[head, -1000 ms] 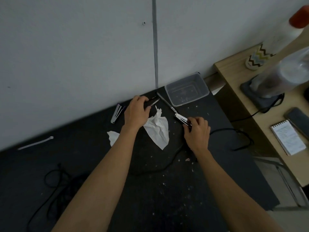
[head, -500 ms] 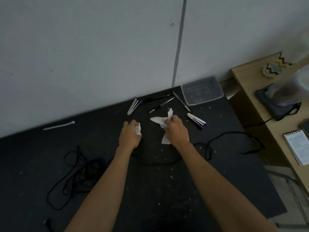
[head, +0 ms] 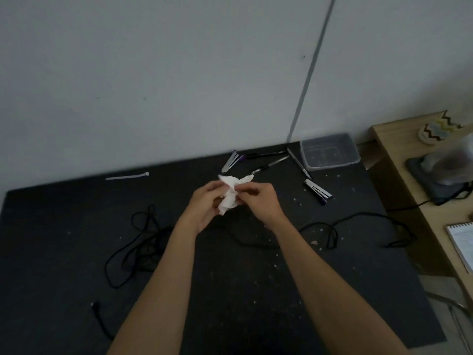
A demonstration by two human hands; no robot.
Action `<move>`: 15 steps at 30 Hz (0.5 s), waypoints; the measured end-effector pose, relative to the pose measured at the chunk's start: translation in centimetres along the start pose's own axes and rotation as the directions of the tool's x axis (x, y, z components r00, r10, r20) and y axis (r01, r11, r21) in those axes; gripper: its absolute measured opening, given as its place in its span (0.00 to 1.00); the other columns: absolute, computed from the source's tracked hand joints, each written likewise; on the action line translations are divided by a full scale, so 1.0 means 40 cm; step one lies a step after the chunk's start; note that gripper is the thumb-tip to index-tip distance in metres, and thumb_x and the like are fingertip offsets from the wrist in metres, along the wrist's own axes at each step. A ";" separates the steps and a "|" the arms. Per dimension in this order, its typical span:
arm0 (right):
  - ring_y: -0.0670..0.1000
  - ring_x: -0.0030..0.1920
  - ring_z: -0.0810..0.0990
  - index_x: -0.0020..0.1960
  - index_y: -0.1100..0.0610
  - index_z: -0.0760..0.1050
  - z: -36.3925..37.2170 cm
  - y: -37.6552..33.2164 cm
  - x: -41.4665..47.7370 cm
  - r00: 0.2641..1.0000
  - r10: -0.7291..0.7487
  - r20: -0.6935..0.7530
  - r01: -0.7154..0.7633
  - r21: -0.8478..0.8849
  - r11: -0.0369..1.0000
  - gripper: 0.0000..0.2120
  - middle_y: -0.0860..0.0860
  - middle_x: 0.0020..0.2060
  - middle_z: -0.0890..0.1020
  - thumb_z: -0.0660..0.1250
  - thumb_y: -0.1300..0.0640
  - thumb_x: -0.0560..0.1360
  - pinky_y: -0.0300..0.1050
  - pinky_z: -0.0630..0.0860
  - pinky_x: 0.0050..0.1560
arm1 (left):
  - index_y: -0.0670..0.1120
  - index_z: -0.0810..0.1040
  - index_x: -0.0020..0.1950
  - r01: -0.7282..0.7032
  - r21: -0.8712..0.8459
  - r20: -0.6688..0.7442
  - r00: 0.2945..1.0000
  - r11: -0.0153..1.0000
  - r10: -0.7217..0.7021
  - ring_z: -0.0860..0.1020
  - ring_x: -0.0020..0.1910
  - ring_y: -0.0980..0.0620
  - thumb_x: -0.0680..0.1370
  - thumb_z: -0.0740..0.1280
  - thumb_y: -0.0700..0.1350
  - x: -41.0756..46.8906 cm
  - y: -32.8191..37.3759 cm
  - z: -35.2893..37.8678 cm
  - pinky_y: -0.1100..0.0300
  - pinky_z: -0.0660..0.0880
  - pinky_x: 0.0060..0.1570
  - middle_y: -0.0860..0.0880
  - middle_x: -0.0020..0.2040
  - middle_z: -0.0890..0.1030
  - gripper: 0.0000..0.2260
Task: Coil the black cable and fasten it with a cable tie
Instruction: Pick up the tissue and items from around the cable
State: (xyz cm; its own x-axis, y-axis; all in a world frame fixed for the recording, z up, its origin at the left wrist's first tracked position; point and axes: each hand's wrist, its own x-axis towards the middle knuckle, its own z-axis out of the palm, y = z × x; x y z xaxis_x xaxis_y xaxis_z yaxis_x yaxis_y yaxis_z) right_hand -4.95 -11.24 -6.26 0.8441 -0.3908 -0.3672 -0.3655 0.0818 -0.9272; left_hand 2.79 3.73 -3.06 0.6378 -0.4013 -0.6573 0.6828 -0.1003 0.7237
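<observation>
Now the two hands have met over the middle of the dark matte tabletop, where half a second ago they were apart, each holding its own scrap of paper. The left hand has its fingers curled around a crumpled white tissue, and the right hand pinches the same wad from the other side with thumb and fingertips, so the two scraps now read as one bundle lifted clear of the surface. A second ago the tissue lay flat on the table while the left hand was at the pens and the right at a stapler. The black cable is uncoiled and untouched: a loose tangle lies left of the left forearm, a strand passes beneath both arms, and further loops sprawl to the right, with one end near the lower left edge. The white plastic cable tie lies straight near the wall, well apart from both hands. Behind the hands sit a silver stapler, several dark pens and a clear plastic container; a second stapler lies to the right, near the wooden desk.
</observation>
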 end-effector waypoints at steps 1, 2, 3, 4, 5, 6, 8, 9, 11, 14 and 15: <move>0.51 0.46 0.89 0.50 0.54 0.86 0.022 -0.009 -0.009 0.999 -0.026 0.021 0.027 -0.045 0.999 0.10 0.53 0.47 0.88 0.73 0.68 0.77 0.49 0.85 0.52 | 0.39 0.80 0.62 -0.011 0.016 0.023 1.000 1.000 0.011 0.84 0.53 0.42 0.79 0.69 0.36 -0.021 0.009 -0.023 0.46 0.81 0.55 0.40 0.56 0.85 0.12; 0.50 0.45 0.88 0.49 0.53 0.85 0.045 -0.017 -0.018 0.998 -0.060 0.025 0.062 -0.082 0.995 0.10 0.53 0.46 0.88 0.74 0.68 0.76 0.47 0.85 0.48 | 0.39 0.81 0.60 -0.028 0.039 0.023 0.999 0.999 0.028 0.85 0.51 0.43 0.78 0.70 0.33 -0.038 0.016 -0.047 0.47 0.82 0.53 0.39 0.55 0.85 0.12; 0.48 0.44 0.88 0.48 0.53 0.83 0.072 -0.027 -0.027 0.996 -0.090 0.015 0.091 -0.120 0.989 0.10 0.52 0.45 0.88 0.76 0.67 0.75 0.43 0.83 0.45 | 0.39 0.81 0.58 -0.051 0.065 0.002 0.999 0.997 0.051 0.85 0.48 0.45 0.77 0.70 0.31 -0.057 0.022 -0.072 0.50 0.83 0.51 0.40 0.53 0.85 0.11; 0.46 0.44 0.87 0.47 0.52 0.81 0.102 -0.040 -0.037 0.993 -0.119 0.004 0.118 -0.161 0.980 0.11 0.51 0.44 0.87 0.78 0.65 0.73 0.39 0.81 0.44 | 0.40 0.82 0.55 -0.071 0.090 -0.033 0.997 0.993 0.075 0.85 0.45 0.46 0.76 0.70 0.30 -0.075 0.026 -0.100 0.52 0.83 0.48 0.40 0.52 0.85 0.10; 0.43 0.43 0.86 0.48 0.52 0.80 0.138 -0.051 -0.049 0.990 -0.143 0.002 0.141 -0.205 0.969 0.12 0.49 0.43 0.87 0.80 0.63 0.71 0.35 0.80 0.43 | 0.42 0.83 0.52 -0.092 0.115 -0.072 0.992 0.989 0.101 0.85 0.44 0.47 0.75 0.71 0.30 -0.097 0.030 -0.135 0.54 0.82 0.46 0.41 0.50 0.86 0.09; 0.42 0.43 0.85 0.48 0.52 0.80 0.169 -0.061 -0.058 0.987 -0.161 0.005 0.157 -0.238 0.959 0.13 0.48 0.42 0.86 0.81 0.61 0.70 0.33 0.79 0.43 | 0.43 0.84 0.49 -0.113 0.148 -0.103 0.986 0.982 0.129 0.84 0.44 0.47 0.75 0.72 0.31 -0.111 0.033 -0.166 0.55 0.81 0.44 0.42 0.49 0.86 0.09; 0.42 0.43 0.85 0.48 0.53 0.81 0.239 -0.073 -0.078 0.980 -0.193 0.045 0.198 -0.273 0.941 0.12 0.47 0.42 0.86 0.82 0.58 0.70 0.33 0.80 0.45 | 0.46 0.85 0.45 -0.171 0.213 -0.159 0.965 0.962 0.207 0.83 0.43 0.48 0.72 0.75 0.32 -0.149 0.041 -0.242 0.58 0.80 0.38 0.46 0.46 0.87 0.09; 0.43 0.44 0.85 0.49 0.53 0.82 0.269 -0.078 -0.087 0.974 -0.216 0.068 0.226 -0.288 0.931 0.11 0.46 0.43 0.87 0.81 0.58 0.70 0.34 0.81 0.47 | 0.47 0.85 0.44 -0.205 0.248 -0.180 0.951 0.947 0.253 0.83 0.42 0.49 0.72 0.75 0.32 -0.163 0.043 -0.279 0.59 0.79 0.36 0.47 0.44 0.87 0.10; 0.43 0.45 0.85 0.52 0.54 0.83 0.357 -0.080 -0.117 0.957 -0.258 0.134 0.290 -0.346 0.892 0.10 0.45 0.44 0.87 0.79 0.60 0.72 0.36 0.81 0.51 | 0.51 0.86 0.41 -0.270 0.332 -0.235 0.904 0.904 0.357 0.83 0.42 0.52 0.72 0.75 0.32 -0.210 0.045 -0.379 0.59 0.78 0.35 0.49 0.44 0.87 0.13; 0.44 0.45 0.83 0.55 0.54 0.82 0.496 -0.074 -0.167 0.927 -0.301 0.223 0.371 -0.438 0.819 0.10 0.45 0.47 0.85 0.76 0.61 0.75 0.39 0.80 0.53 | 0.56 0.85 0.39 -0.295 0.444 -0.327 0.826 0.846 0.459 0.83 0.42 0.55 0.71 0.74 0.35 -0.283 0.043 -0.531 0.62 0.78 0.38 0.52 0.44 0.87 0.13; 0.46 0.46 0.83 0.57 0.54 0.82 0.563 -0.069 -0.194 0.915 -0.305 0.265 0.398 -0.454 0.797 0.11 0.46 0.48 0.85 0.76 0.61 0.75 0.41 0.80 0.54 | 0.56 0.85 0.40 -0.289 0.462 -0.369 0.797 0.838 0.478 0.83 0.42 0.55 0.70 0.73 0.36 -0.318 0.039 -0.598 0.61 0.78 0.37 0.52 0.44 0.86 0.13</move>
State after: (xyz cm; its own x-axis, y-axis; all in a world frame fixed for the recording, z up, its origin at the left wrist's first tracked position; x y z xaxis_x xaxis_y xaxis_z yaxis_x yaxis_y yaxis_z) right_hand -1.64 12.20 -2.50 0.9876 -0.1391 -0.0727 -0.1340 -0.5064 -0.8518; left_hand 4.26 30.45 1.40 0.9663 -0.0320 -0.2554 0.2234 -0.3886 0.8939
